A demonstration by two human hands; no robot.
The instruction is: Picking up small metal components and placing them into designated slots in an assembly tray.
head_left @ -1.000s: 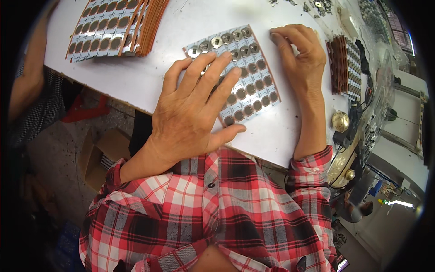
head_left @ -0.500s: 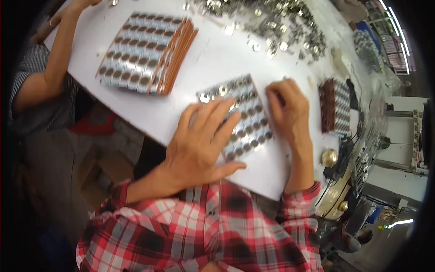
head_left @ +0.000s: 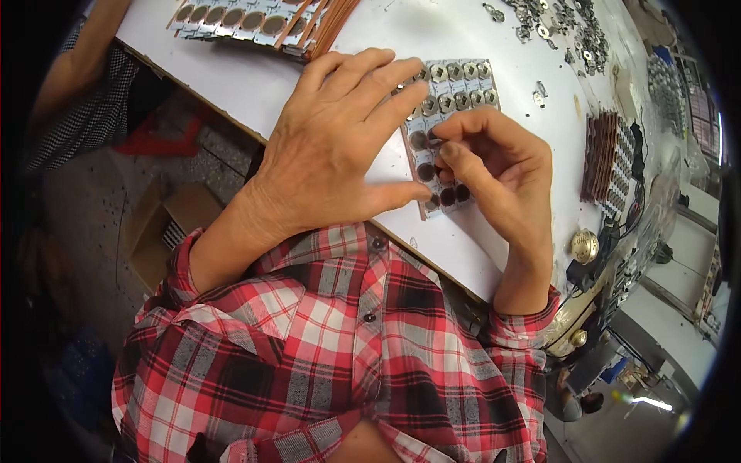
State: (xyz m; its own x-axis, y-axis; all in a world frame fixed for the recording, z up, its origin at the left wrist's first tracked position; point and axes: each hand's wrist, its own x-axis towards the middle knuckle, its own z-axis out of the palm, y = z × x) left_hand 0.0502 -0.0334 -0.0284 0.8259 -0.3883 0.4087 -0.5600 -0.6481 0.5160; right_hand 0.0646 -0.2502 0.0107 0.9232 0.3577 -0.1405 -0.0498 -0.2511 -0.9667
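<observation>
A circuit board panel [head_left: 454, 117] with rows of dark round spots lies on the white table in front of me. Silver metal clips [head_left: 461, 100] fill its two far rows. My left hand [head_left: 340, 139] is spread over the panel's left side, fingers apart and holding nothing. Over the nearer rows, my right hand [head_left: 494, 166] has its thumb and forefinger pinched together. A small dark bit shows at the fingertips; whether it is a held piece or part of the panel is unclear. The right hand covers part of those rows.
A stack of similar panels [head_left: 255, 23] stands at the far left, another stack [head_left: 606, 166] at the right. Loose metal clips [head_left: 540, 31] are scattered at the far right. A brass-coloured knob [head_left: 584, 247] sits by the right edge. Another person's arm [head_left: 100, 35] is at far left.
My right hand has gone from beside the panel to over its nearer rows. The left hand stays spread over the panel's left side. The whole view has shifted.
</observation>
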